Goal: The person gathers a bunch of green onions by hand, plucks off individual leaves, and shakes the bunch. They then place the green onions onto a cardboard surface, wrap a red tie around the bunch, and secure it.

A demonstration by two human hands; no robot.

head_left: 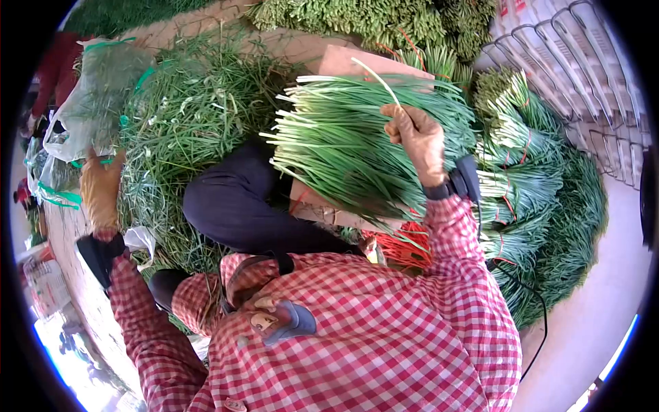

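Note:
My right hand [420, 141] is closed over the large bunch of long green stalks [343, 137], with one pale stalk [376, 79] pinched between thumb and fingers. The bunch lies across a flat board [336, 60], its white ends toward the left. My left hand [101, 189] is stretched out at the far left, beside the clear plastic bag [110, 75] and the heap of loose greens [199, 103]. Its fingertips are at the bag's lower edge, and what they hold, if anything, is hidden.
Tied bundles of green stalks [504, 185] are piled at the right. More bundles [371, 24] lie at the top. Red ties [405, 247] sit below the board. A metal rack [563, 62] stands at upper right. A black cable [542, 316] hangs near my right arm.

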